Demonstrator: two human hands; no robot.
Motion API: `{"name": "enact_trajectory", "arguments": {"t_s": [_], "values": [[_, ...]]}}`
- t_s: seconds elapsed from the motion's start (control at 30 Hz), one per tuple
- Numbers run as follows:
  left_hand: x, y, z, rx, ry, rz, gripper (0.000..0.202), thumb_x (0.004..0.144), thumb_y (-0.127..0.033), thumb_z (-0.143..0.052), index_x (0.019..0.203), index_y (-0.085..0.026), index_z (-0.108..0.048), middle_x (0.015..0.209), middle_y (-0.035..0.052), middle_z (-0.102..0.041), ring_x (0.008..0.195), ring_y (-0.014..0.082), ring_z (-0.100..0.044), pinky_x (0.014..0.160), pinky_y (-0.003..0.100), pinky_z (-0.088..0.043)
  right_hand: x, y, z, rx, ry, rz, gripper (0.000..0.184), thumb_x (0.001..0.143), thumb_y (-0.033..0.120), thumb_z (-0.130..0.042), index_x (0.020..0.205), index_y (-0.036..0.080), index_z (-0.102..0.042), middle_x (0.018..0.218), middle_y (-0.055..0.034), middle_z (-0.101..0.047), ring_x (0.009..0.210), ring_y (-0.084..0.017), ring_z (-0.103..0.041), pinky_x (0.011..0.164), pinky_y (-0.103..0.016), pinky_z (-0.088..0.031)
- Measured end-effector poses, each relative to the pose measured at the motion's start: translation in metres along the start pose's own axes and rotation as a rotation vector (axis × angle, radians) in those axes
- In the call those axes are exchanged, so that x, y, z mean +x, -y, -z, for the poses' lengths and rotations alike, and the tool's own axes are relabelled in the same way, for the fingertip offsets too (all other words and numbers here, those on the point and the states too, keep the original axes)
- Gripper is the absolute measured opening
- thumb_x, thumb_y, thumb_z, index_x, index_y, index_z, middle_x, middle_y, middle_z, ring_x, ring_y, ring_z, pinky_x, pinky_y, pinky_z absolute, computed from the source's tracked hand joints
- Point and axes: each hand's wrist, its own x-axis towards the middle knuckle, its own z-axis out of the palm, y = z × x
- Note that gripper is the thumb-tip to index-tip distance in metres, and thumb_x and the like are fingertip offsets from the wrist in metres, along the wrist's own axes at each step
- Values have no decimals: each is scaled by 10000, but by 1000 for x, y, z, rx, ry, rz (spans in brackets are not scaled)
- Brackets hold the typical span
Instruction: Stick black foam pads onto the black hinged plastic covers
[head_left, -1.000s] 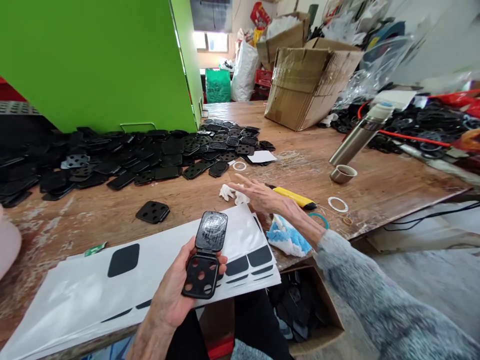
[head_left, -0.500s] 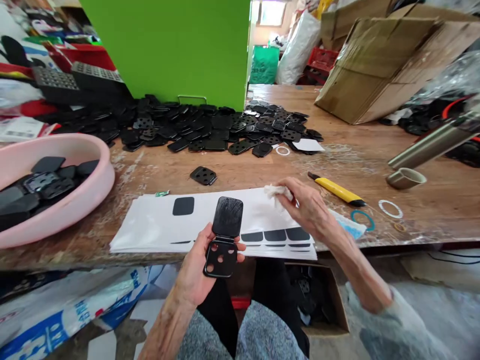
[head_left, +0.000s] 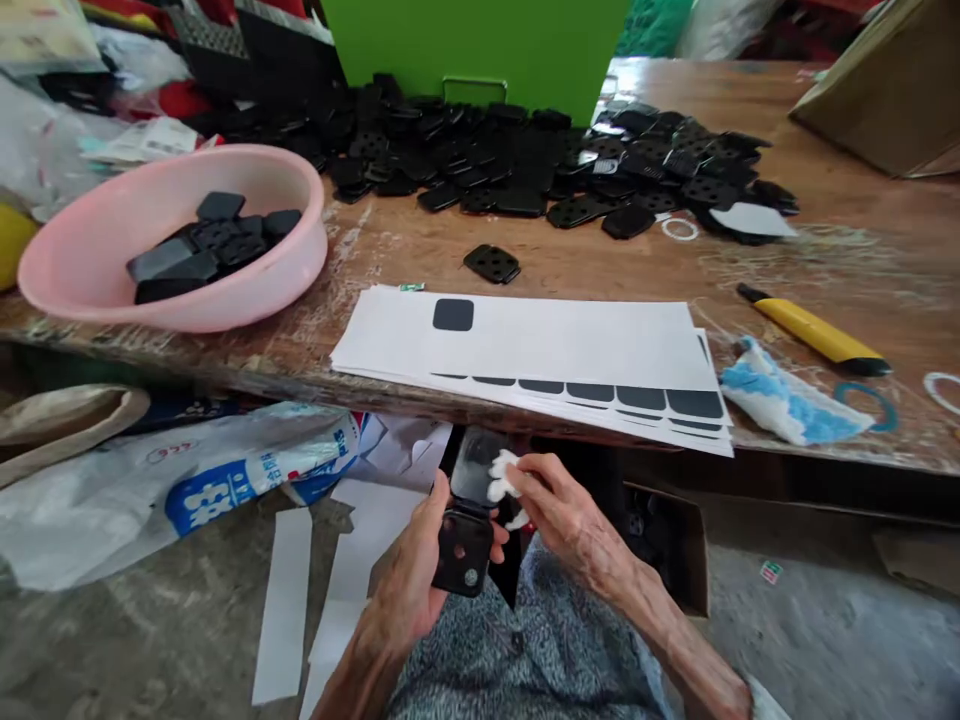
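Over my lap, my left hand (head_left: 412, 570) is closed on a black hinged compact case (head_left: 459, 555). The case is unfolded, with its plain lid uppermost and its part with round holes in my palm. My right hand (head_left: 566, 510) pinches a wad of white cloth (head_left: 498, 480), which touches the right side of the lid. On the table edge beyond lies a stack of white sticker sheets (head_left: 555, 335), with one dark rounded square (head_left: 453, 314) on the top sheet and more along the lower sheets. A single black case (head_left: 491, 263) rests behind the stack.
At the left stands a pink basin (head_left: 292, 250) holding several black cases. A long heap of black cases (head_left: 480, 165) lies before a green panel (head_left: 487, 50). To the right are a blue-and-white cloth (head_left: 795, 395) and a yellow cutter (head_left: 817, 332). Below lie plastic bags and paper strips.
The view has tipped down and left. My left hand has drawn the compact case off the table edge towards my lap. The right hand has brought the cloth from above the sheets onto the lid.
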Motion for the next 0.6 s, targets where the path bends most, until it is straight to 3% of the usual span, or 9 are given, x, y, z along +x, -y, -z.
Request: {"name": "enact_trajectory", "arguments": {"t_s": [0.13,0.23,0.3,0.4,0.5,0.6], "values": [[0,12,19,-31,45,25,585,940,-530,-349,782,-81,-689,655,127,-702,522,165,-636,535,241,-484,-15,12,-8,11,-117,-140,238,949,177,-446,1139,249,-571,966,-65,-556,788,-161,-608,655,-260,-556],[3,21,22,-67,48,39,523,945,-525,-338,821,-151,-683,635,58,-696,490,161,-612,508,254,-479,-4,37,-27,90,-56,-98,271,956,196,-440,1186,278,-557,965,-52,-568,791,-158,-601,643,-253,-555],[5,27,23,-31,54,45,552,947,-534,-314,779,-156,-679,623,56,-691,492,151,-606,514,240,-474,8,41,-39,118,18,-29,255,952,211,-455,1160,284,-582,958,-39,-577,811,-154,-594,654,-248,-551],[6,34,26,88,124,65,675,930,-593,-279,710,-100,-684,604,110,-679,479,139,-596,486,213,-436,17,18,-46,117,26,3,234,961,224,-445,1110,222,-626,968,-62,-572,859,-159,-591,724,-263,-542],[7,37,31,97,175,89,646,905,-602,-372,726,-68,-689,609,122,-673,467,135,-584,488,215,-430,10,-14,-39,80,-109,-132,234,963,243,-450,1020,183,-668,886,-57,-551,785,-157,-599,705,-278,-539],[12,38,32,51,150,120,625,919,-569,-375,728,-60,-685,629,135,-680,500,145,-605,518,222,-451,-4,-16,-33,45,-227,-249,224,950,246,-473,1026,191,-676,875,-55,-542,739,-162,-592,645,-289,-540]]}}
